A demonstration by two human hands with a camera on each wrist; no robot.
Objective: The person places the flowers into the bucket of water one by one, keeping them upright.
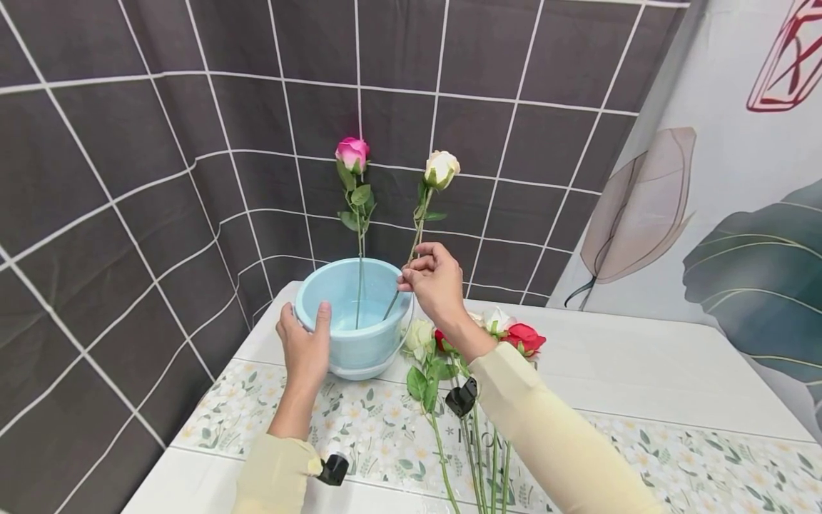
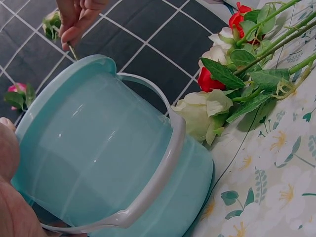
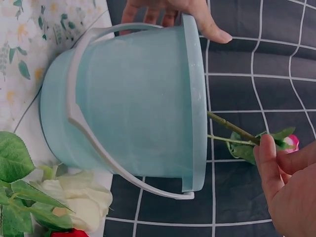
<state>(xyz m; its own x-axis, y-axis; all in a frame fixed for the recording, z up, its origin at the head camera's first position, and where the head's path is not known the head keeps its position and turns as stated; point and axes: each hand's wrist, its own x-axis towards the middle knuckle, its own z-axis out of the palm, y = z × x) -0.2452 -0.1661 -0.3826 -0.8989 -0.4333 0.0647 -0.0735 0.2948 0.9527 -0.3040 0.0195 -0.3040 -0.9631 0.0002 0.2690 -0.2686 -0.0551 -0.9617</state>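
Observation:
A light blue bucket (image 1: 366,350) stands on the table, its pale handle (image 3: 89,131) hanging down the side. My left hand (image 1: 305,351) grips the bucket's left rim, thumb on the inner side and fingers outside. With thumb and fingertips, my right hand (image 1: 437,282) pinches the stem of a cream-white rose (image 1: 442,170) above the right rim. That stem's lower end slants into the bucket. A pink rose (image 1: 352,153) stands upright inside, its bloom well above the rim and its leaves partway up the stem.
Several loose roses lie right of the bucket, among them a red rose (image 1: 523,338) and a pale cream rose (image 1: 420,338), stems toward me. My right forearm partly covers them. A floral cloth (image 1: 372,435) covers the table; behind hangs a dark grid-patterned curtain (image 1: 398,43).

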